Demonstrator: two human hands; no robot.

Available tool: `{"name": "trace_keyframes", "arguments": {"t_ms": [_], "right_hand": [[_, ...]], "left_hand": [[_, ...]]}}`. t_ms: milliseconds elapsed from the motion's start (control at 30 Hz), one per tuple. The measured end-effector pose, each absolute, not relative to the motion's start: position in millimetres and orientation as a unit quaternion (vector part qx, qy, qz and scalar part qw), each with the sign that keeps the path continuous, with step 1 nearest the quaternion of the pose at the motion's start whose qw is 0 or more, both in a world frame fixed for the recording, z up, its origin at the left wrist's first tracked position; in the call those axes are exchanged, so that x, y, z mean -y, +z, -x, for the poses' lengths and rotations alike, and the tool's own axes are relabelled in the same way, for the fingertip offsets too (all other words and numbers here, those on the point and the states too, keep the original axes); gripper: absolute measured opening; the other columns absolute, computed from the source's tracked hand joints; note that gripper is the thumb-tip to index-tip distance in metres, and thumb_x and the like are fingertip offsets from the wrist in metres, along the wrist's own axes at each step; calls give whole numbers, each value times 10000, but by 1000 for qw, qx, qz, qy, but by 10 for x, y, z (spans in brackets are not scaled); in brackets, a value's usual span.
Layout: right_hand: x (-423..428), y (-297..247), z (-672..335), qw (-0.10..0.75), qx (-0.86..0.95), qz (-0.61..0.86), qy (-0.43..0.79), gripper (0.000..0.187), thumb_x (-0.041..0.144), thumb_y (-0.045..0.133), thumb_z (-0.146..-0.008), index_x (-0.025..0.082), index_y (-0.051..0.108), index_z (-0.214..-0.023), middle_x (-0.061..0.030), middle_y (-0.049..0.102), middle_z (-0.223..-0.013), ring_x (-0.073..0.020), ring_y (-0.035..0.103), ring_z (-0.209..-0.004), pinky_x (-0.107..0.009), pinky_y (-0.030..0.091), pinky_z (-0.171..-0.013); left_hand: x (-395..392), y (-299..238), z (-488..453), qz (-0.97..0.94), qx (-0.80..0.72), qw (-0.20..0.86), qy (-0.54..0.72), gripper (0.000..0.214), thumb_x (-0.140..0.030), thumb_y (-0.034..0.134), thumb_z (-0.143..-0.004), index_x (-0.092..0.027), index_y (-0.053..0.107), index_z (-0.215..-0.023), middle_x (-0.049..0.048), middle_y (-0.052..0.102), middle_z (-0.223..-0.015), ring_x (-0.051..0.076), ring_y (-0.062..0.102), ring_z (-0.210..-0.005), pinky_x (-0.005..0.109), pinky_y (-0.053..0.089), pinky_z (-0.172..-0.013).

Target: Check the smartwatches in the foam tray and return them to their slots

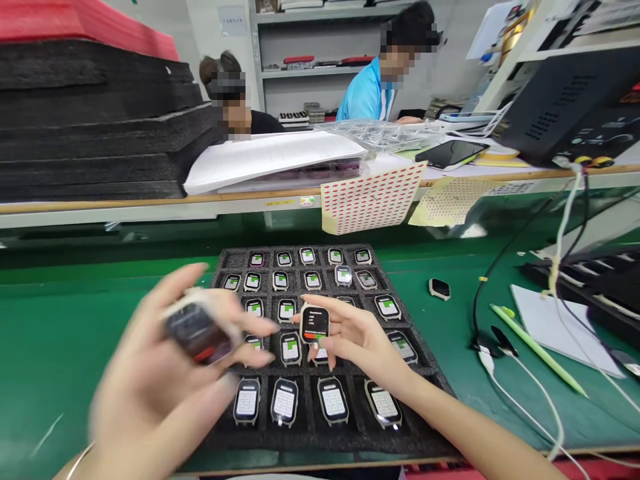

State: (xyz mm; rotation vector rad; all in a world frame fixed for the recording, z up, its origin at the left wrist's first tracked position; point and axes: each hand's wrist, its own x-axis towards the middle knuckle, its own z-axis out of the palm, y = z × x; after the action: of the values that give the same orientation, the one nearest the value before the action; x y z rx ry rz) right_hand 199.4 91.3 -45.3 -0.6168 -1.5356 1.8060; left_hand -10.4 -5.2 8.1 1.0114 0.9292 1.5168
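Note:
Blurred by motion, my left hand (145, 373) is raised at the left, closed on a smartwatch case (196, 331) with a dark screen and a red patch low on it. My right hand (363, 340) reaches over the tray's middle and pinches another strapless smartwatch (315, 323), its black screen showing white text above a red and green strip. Beneath both hands lies a black foam tray (310, 427) with rows of compartments. Several watches in it, such as a near one (333, 400), light up with white and green screens. My right hand hides part of the middle rows.
A lone watch (439, 289) lies on the green mat right of the tray. Further right are a light green pen (537, 350), white paper (565, 327) and cables (530, 400). Foam trays (90, 133) are stacked at left on a shelf. Two people sit beyond it.

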Motion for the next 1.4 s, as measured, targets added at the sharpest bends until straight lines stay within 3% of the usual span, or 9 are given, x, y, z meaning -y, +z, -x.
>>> {"name": "trace_keyframes", "arguments": {"t_ms": [67, 133, 400, 533, 700, 800, 1000, 1100, 1400], "right_hand": [[-924, -445, -1996, 343, 599, 243, 682, 494, 157, 632, -815, 229, 514, -1290, -63, 671, -936, -183, 671, -711, -227, 514, -499], [-929, -437, -1997, 352, 606, 250, 668, 481, 159, 634, -817, 234, 531, -1281, -48, 664, -893, -170, 657, -678, -237, 523, -515], [-939, -447, -1991, 364, 598, 254, 667, 462, 126, 640, -806, 243, 572, -1248, -8, 618, -783, -116, 594, -568, -211, 500, -504], [-947, -442, -1997, 362, 592, 254, 674, 460, 130, 633, -810, 242, 571, -1251, -21, 620, -827, -122, 598, -575, -212, 496, -481], [-943, -441, -2008, 360, 591, 243, 680, 481, 94, 617, -804, 242, 566, -1259, -3, 609, -778, -130, 630, -602, -201, 505, -498], [-934, -447, -2015, 359, 586, 231, 689, 512, 91, 613, -795, 238, 543, -1281, -33, 636, -868, -162, 660, -678, -207, 515, -496], [-916, -469, -2016, 366, 595, 233, 677, 477, 147, 646, -828, 222, 530, -1284, -37, 645, -849, -169, 668, -702, -203, 523, -498], [-922, -495, -2008, 363, 595, 233, 678, 493, 173, 651, -841, 229, 497, -1306, -81, 657, -996, -179, 674, -750, -201, 526, -491], [-902, -520, -2019, 358, 590, 215, 690, 497, 181, 633, -836, 211, 492, -1312, -73, 673, -945, -186, 678, -756, -210, 532, -508]], "left_hand": [[-120, 29, 12, -428, -383, 535, 619, 592, -142, 677, -805, -311, 423, -1312, 38, 603, -1043, 215, 626, -944, 282, 555, -724], [-262, -68, -55, -437, -366, 567, 595, 529, -145, 624, -843, -280, 414, -1309, 38, 596, -990, 195, 641, -888, 264, 561, -683], [-372, -279, -67, -446, -291, 617, 579, 551, -108, 605, -818, -247, 403, -1311, 77, 582, -1082, 236, 619, -992, 394, 537, -859], [-399, -292, -63, -430, -304, 625, 576, 481, -183, 569, -865, -237, 415, -1317, 90, 603, -1070, 253, 624, -987, 414, 541, -833], [-423, -310, -77, -431, -326, 616, 573, 424, -212, 515, -911, -224, 409, -1322, 73, 616, -976, 220, 642, -905, 361, 570, -742], [-434, -332, -68, -435, -323, 613, 575, 464, -166, 535, -884, -211, 402, -1326, 76, 613, -982, 219, 641, -903, 351, 572, -729], [-426, -354, -38, -441, -288, 623, 578, 650, -55, 615, -761, -237, 391, -1344, 76, 603, -1065, 255, 617, -1008, 356, 564, -790], [-406, -348, -47, -451, -299, 611, 578, 645, -66, 631, -778, -240, 386, -1349, 75, 604, -1060, 249, 621, -1009, 343, 565, -796], [-429, -367, -78, -471, -351, 572, 572, 566, -147, 607, -854, -230, 361, -1357, 57, 615, -977, 181, 640, -865, 292, 579, -714]]}}
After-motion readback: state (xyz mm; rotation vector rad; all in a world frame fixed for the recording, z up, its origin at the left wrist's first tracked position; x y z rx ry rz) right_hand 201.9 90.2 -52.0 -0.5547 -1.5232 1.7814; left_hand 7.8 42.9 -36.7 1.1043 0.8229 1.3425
